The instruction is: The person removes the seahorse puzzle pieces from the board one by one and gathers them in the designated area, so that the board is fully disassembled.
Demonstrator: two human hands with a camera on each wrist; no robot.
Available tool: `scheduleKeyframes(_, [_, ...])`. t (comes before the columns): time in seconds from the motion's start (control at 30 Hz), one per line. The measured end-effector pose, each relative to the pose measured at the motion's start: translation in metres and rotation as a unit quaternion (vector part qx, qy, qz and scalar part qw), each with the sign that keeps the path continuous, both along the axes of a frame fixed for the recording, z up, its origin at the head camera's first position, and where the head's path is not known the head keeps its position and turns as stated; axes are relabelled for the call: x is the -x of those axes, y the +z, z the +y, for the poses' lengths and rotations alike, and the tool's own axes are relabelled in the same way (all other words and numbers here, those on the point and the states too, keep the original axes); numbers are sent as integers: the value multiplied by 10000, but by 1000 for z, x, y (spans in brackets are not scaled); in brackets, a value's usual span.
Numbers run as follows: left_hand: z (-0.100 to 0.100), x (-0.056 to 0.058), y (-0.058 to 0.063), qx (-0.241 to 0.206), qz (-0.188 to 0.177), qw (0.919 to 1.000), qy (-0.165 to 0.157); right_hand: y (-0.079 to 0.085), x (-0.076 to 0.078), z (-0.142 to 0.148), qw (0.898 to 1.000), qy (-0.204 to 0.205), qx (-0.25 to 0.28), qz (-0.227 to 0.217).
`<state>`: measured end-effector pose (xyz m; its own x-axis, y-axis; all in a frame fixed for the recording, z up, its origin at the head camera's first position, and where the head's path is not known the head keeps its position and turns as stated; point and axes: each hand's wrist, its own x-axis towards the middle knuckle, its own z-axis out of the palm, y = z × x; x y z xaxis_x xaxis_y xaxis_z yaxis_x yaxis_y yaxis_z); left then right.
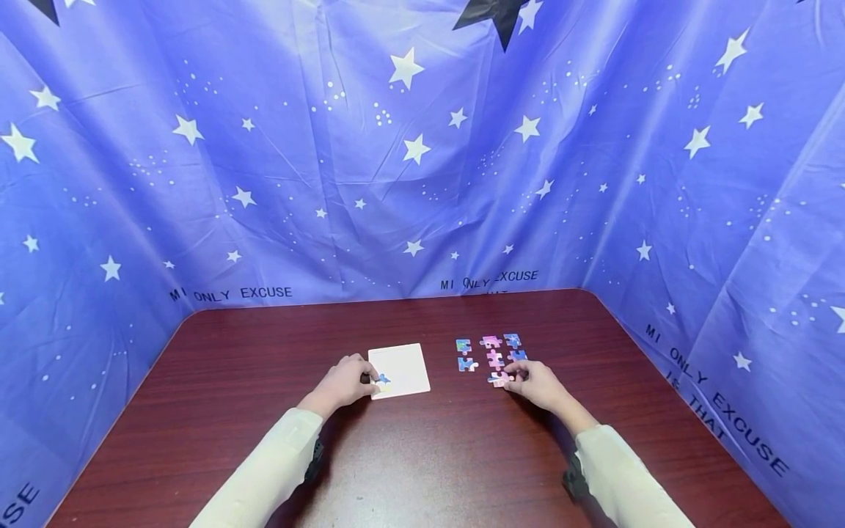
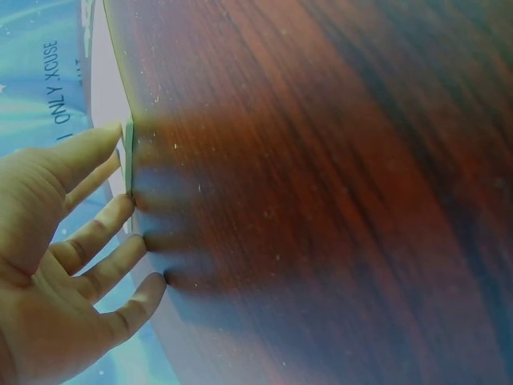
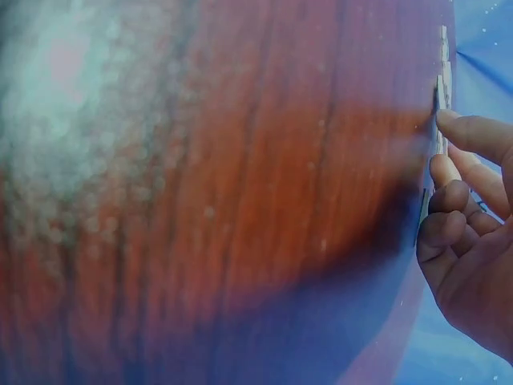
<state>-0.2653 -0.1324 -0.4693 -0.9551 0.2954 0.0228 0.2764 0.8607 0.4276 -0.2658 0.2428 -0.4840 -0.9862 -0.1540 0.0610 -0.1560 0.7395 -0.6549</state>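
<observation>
A white square puzzle board (image 1: 404, 369) lies on the table. At its near left corner my left hand (image 1: 343, 381) pinches a blue jigsaw piece (image 1: 383, 379) between thumb and index finger. In the left wrist view the other fingers of the left hand (image 2: 88, 233) spread along the board's edge (image 2: 112, 88). To the right, my right hand (image 1: 540, 384) holds a pink jigsaw piece (image 1: 499, 379) by its right side, thumb and index finger bent toward it. The right wrist view shows the right hand (image 3: 469, 200) low at the table, its remaining fingers curled.
Several more jigsaw pieces lie in rows just beyond the right hand: blue ones (image 1: 466, 364) on the left, pink ones (image 1: 491, 342) in the middle, blue ones (image 1: 512, 340) on the right. Starry blue curtains (image 1: 370, 183) enclose the dark red wooden table (image 1: 449, 455).
</observation>
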Motion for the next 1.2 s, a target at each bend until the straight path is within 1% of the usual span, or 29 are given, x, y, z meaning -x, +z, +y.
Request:
scheduleKeyframes(0.3, [-2,2,-2,68,112,9999,-58,-2,2,5,9997,-82,161,-184])
scheduleKeyframes(0.57, [-1,2,-4,23,29,10000,-24,-2,3,6,9995,-67,168,-258])
scheduleKeyframes(1.0, [-1,2,-6,77,48,10000,-19,-2,3,4,9986,-126,202,-474])
scheduleKeyframes(1.2, [-1,2,-6,77,63,9999,-18,-1,3,4,9988,-58,211,-449])
